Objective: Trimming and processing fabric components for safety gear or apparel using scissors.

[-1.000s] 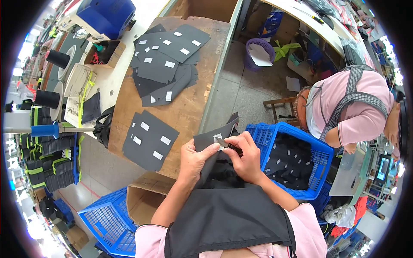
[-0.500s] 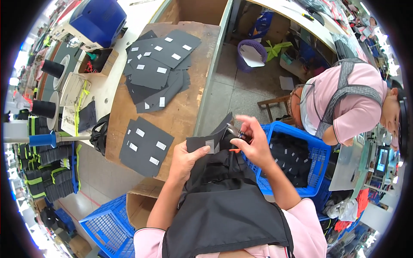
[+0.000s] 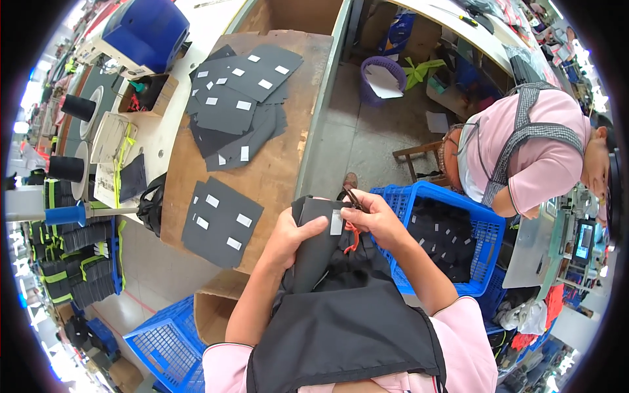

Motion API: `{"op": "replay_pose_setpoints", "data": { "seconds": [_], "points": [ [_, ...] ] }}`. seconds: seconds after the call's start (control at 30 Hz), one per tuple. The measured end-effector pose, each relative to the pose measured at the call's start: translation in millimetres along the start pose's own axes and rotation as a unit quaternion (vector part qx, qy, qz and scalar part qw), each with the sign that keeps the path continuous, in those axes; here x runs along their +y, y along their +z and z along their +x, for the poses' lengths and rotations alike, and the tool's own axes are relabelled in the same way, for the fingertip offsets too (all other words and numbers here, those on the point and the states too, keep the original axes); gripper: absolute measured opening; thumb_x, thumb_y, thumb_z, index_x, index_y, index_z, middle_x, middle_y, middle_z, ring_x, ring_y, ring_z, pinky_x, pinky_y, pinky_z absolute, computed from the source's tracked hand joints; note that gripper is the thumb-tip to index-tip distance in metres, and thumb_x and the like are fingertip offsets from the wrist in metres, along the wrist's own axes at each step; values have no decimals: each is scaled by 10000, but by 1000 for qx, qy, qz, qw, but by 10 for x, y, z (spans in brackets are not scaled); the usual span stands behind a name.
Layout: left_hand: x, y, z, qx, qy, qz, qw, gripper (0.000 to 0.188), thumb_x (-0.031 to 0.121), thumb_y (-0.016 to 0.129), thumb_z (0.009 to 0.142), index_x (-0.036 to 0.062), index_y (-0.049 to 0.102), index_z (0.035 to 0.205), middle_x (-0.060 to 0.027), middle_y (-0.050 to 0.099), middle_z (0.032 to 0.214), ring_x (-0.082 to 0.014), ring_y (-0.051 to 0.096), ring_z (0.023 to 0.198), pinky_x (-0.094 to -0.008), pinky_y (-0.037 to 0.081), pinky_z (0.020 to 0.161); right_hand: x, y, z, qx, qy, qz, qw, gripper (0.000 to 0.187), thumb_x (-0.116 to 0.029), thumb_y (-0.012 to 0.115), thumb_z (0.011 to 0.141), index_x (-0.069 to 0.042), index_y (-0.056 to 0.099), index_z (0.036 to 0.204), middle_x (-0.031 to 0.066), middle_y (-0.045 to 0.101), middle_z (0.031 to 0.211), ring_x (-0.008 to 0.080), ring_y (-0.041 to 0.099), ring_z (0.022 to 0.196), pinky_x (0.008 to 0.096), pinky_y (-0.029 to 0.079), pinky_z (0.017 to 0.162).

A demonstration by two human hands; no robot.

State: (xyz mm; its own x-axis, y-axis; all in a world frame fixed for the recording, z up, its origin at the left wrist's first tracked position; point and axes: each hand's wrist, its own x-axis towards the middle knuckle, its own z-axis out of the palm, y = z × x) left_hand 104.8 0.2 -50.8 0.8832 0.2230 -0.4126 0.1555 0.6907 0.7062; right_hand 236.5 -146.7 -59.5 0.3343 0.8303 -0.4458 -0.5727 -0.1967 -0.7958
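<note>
My left hand [image 3: 295,234] grips a dark grey fabric piece [image 3: 313,259] over my lap, thumb on top. The piece is bent over, and a white rectangular patch [image 3: 336,223] shows near its right edge. My right hand [image 3: 379,221] is closed around small scissors with dark metal blades and an orange handle [image 3: 354,238], its fingertips at the edge of the piece beside the patch. The palm hides part of the scissors. On the wooden board to the left lies a similar flat panel [image 3: 221,221] with several white patches; beyond it is a loose pile of such panels [image 3: 226,114].
A blue crate [image 3: 486,259] with dark patched pieces stands at my right, near a seated co-worker [image 3: 550,144]. Another blue crate [image 3: 164,340] and a cardboard box [image 3: 216,314] are at lower left. Beyond the wooden board [image 3: 275,177], a purple basket [image 3: 371,85] sits on the floor.
The fabric piece has been turned and bent over, its patch now further right. My right hand has come lower with the scissors, and more of their orange handle shows.
</note>
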Motion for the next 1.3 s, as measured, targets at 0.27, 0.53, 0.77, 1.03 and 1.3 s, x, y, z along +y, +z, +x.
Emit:
{"op": "replay_pose_setpoints", "data": {
  "seconds": [0.27, 0.53, 0.77, 1.03, 1.3],
  "points": [
    [-12, 49, -14, 109, -42, -32, 993, 239, 144, 690, 780, -2, 615, 954, -67, 642, 845, -123, 616, 711, -254, 511, 628, 75, 213, -308, 249, -342, -470, 775, 334, -72, 691, 714, -77, 563, 1022, 92, 537, 862, 247, 568, 660, 310, 461, 555],
    [-31, 138, 6, 87, -14, 20, 996, 212, 88, 677, 777, -22, 617, 948, -69, 645, 850, -123, 609, 720, -265, 508, 639, -64, 175, -248, 216, -371, -548, 717, 326, -24, 699, 664, -87, 604, 970, 80, 525, 765, 229, 524, 585, 314, 416, 506],
    [-47, 145, 41, 115, 1, 94, 989, 248, 6, 659, 726, -37, 605, 963, -91, 637, 898, -169, 616, 760, -290, 502, 707, -131, -19, -315, 151, -384, -591, 693, 185, -159, 652, 718, -113, 568, 877, 45, 488, 789, 243, 556, 613, 375, 441, 578],
    [-46, 414, 268, -14, -48, 125, 991, 211, -15, 634, 691, -28, 623, 901, -75, 639, 815, -156, 610, 690, -274, 500, 652, -146, -268, -572, 201, -366, -604, 679, 211, -166, 665, 720, -118, 559, 897, 44, 483, 835, 248, 527, 638, 357, 439, 631],
    [-51, 383, 206, -12, -75, 134, 988, 248, 5, 651, 674, -24, 615, 918, -67, 633, 817, -164, 614, 706, -287, 503, 667, -76, -170, -663, 223, -338, -559, 724, 192, -153, 663, 725, -121, 567, 888, 36, 491, 833, 255, 542, 648, 368, 430, 620]
  ]
}}
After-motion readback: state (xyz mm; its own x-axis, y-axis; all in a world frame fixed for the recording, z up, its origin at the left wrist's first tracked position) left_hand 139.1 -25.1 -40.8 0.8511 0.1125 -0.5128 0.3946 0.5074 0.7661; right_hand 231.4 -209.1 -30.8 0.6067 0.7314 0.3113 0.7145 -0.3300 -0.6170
